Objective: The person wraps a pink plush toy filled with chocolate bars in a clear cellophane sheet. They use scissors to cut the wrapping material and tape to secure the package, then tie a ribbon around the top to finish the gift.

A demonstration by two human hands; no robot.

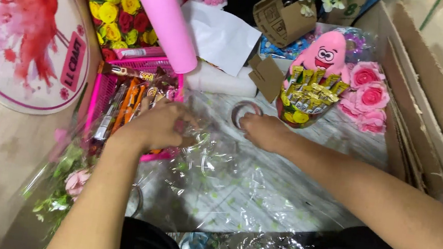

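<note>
Wrapping looks barely begun: clear cellophane sheet (237,183) lies flat and unfolded, left hand (156,125) pinching its edge beside the pink basket (103,84), right hand (265,131) curled on a tape roll (245,112) past it.

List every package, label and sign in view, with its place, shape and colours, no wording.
Round sign: far left, white, red flamingo, pink label strip.
Snack packets: pink basket, under the left hand; long, orange and brown.
Gold sachets: bouquet beyond the right hand.
Cardboard box: top centre, brown.
</note>
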